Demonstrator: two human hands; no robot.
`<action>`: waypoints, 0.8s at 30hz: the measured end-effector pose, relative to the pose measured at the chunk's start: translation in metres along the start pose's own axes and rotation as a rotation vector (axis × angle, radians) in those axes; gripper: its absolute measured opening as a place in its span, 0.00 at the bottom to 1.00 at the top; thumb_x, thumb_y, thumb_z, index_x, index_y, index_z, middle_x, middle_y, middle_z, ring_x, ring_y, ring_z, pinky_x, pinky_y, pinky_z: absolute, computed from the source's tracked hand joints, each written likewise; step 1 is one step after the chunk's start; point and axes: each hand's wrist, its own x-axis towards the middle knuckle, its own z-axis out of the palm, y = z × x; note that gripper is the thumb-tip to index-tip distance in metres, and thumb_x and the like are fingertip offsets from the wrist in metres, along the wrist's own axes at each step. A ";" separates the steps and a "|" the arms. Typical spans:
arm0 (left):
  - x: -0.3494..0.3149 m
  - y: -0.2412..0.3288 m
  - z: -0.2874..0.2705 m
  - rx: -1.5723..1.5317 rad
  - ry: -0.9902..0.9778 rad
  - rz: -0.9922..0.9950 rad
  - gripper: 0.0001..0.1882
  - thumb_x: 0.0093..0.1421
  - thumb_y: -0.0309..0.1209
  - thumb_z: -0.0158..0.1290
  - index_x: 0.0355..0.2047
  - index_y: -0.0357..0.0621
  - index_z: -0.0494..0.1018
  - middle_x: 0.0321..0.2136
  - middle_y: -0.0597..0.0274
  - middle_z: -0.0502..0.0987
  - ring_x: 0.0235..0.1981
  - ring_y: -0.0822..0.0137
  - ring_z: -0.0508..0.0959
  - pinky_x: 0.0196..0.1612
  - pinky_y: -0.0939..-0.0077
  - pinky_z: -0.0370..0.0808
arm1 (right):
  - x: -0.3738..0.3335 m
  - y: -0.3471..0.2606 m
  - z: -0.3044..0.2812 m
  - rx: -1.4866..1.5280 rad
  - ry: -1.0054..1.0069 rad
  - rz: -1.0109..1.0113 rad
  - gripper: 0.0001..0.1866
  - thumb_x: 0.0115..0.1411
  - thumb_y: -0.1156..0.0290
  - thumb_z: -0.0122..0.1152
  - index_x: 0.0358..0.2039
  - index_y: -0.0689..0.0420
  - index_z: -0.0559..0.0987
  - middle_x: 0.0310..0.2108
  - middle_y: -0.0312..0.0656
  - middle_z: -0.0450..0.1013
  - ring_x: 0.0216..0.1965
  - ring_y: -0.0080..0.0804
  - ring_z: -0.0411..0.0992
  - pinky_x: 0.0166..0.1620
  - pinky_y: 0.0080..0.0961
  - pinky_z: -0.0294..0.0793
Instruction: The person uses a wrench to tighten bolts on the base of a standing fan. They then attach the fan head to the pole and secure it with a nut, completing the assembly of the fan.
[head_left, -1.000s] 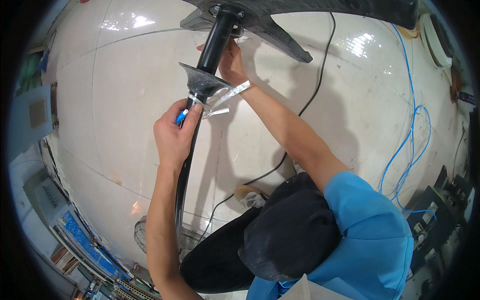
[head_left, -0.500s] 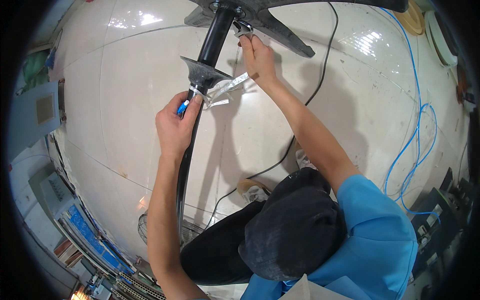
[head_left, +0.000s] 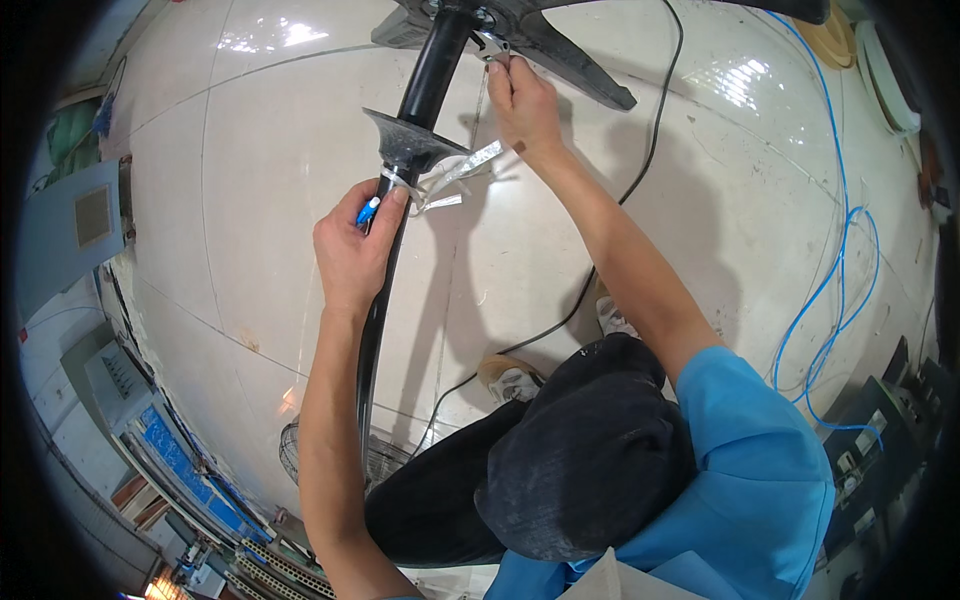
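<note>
Evidently for steadiness, L hand [head_left: 350, 250] wraps black pole [head_left: 428, 90] below flared collar [head_left: 408, 145], blue item [head_left: 368, 211] tucked in, w/ R hand [head_left: 527, 105] pinching small metal part [head_left: 492, 45] (type unclear) nr. black base [head_left: 580, 68].

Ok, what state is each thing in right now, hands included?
Left hand: closed around the black pole.
Right hand: at a shiny metal piece by the black base, grip unclear.
Black pole: joined to the base.
Flared collar: fitted around the pole.
Silver strips: ends loose.
Blue-and-white object: tucked in the left hand.
Black cable: uncoiled across the floor.
Blue cable: loosely looped on the floor.
</note>
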 end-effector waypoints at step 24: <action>-0.003 -0.001 0.000 -0.068 -0.009 -0.022 0.17 0.66 0.38 0.64 0.44 0.33 0.83 0.24 0.68 0.77 0.26 0.79 0.70 0.30 0.81 0.69 | 0.004 0.014 0.006 -0.073 0.020 -0.041 0.14 0.71 0.62 0.62 0.35 0.61 0.81 0.28 0.49 0.79 0.29 0.50 0.79 0.33 0.38 0.77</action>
